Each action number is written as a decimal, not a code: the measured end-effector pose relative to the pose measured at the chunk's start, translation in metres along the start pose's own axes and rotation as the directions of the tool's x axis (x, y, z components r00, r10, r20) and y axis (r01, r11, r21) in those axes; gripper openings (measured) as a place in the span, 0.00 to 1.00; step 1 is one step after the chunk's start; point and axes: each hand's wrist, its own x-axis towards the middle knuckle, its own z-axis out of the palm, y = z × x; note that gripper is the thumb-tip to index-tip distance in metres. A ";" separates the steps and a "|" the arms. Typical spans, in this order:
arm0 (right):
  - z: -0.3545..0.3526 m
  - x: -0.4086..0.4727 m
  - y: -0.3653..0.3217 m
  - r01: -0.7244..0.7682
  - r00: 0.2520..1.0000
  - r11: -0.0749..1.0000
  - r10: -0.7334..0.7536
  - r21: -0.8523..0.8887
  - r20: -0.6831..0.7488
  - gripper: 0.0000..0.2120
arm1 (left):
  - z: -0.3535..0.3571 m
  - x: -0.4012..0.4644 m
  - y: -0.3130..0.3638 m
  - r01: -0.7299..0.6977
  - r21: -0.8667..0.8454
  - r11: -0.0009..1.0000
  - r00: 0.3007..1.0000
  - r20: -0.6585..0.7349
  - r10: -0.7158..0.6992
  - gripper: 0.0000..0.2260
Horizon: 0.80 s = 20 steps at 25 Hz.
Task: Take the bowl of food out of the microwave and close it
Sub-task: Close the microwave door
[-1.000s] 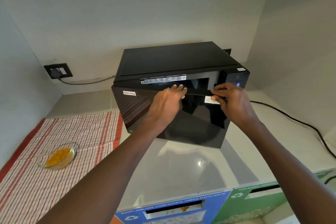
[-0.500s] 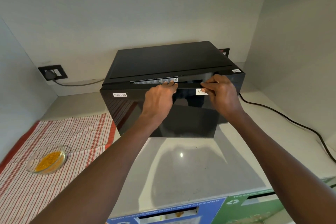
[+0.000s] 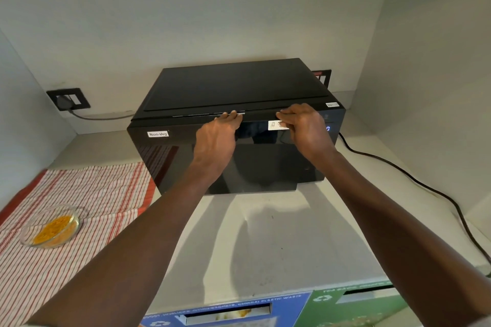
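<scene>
The black microwave (image 3: pixel 233 87) stands at the back of the counter, its drop-down door (image 3: pixel 170 156) almost flush with the body. My left hand (image 3: pixel 216 141) lies flat on the door, fingertips at its top edge. My right hand (image 3: pixel 305 127) presses the top edge further right, partly covering a white sticker. The glass bowl (image 3: pixel 51 227) with yellow food rests on the striped cloth at the left, well away from both hands.
A red-and-white striped cloth (image 3: pixel 87 194) covers the left of the grey counter (image 3: pixel 265 233). A black power cable (image 3: pixel 414 180) runs along the right side. A wall socket (image 3: pixel 67 99) with a plug sits behind left. Blue and green waste bins (image 3: pixel 265 310) stand below the counter edge.
The door has swung up from partly open to nearly shut against the microwave. Both hands rose with its top edge. The bowl has stayed on the cloth.
</scene>
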 end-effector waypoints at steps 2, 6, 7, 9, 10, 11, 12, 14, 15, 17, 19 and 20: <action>0.002 0.003 0.002 -0.006 1.000 1.000 0.006 -0.012 0.010 0.18 | 0.002 0.000 0.001 0.013 0.006 1.000 1.000 -0.010 -0.013 0.21; 0.005 0.003 0.005 -0.009 1.000 1.000 0.009 0.005 0.011 0.20 | 0.004 0.000 0.004 0.042 0.007 0.999 0.999 -0.019 -0.042 0.21; 0.005 0.003 0.005 -0.009 1.000 1.000 0.008 0.012 0.011 0.20 | 0.004 0.000 0.005 0.050 0.006 0.999 0.999 -0.019 -0.050 0.22; 0.006 0.005 0.006 -0.010 1.000 1.000 0.010 0.021 0.014 0.21 | 0.004 0.000 0.006 0.058 0.010 0.998 0.998 -0.019 -0.057 0.21; 0.006 0.006 0.007 -0.015 1.000 1.000 0.014 0.022 0.015 0.21 | 0.004 0.000 0.006 0.059 0.015 0.998 0.998 -0.021 -0.059 0.21; 0.007 0.007 0.007 -0.020 1.000 1.000 0.019 0.024 0.015 0.21 | 0.004 0.001 0.007 0.061 0.020 0.998 0.998 -0.022 -0.061 0.21; 0.008 0.009 0.007 -0.022 1.000 0.999 0.022 0.028 0.013 0.21 | 0.004 0.003 0.007 0.064 0.023 0.998 0.998 -0.025 -0.063 0.20; 0.009 0.011 0.008 -0.018 1.000 0.999 0.017 0.033 0.010 0.21 | 0.005 0.005 0.008 0.071 0.033 0.997 0.997 -0.036 -0.070 0.21; 0.010 0.013 0.008 -0.011 1.000 0.999 0.011 0.033 0.010 0.21 | 0.006 0.006 0.009 0.074 0.042 0.996 0.997 -0.039 -0.072 0.21; 0.011 0.014 0.010 -0.001 1.000 0.999 0.001 0.034 0.006 0.20 | 0.008 0.008 0.009 0.072 0.056 0.996 0.997 -0.042 -0.070 0.22; 0.012 0.014 0.011 0.000 1.000 0.999 0.000 0.050 -0.004 0.20 | 0.010 0.008 0.008 0.073 0.057 0.996 0.996 -0.045 -0.071 0.22; 0.013 0.014 0.012 -0.002 1.000 0.998 0.002 0.061 -0.009 0.20 | 0.011 0.008 0.008 0.077 0.054 0.996 0.996 -0.049 -0.075 0.22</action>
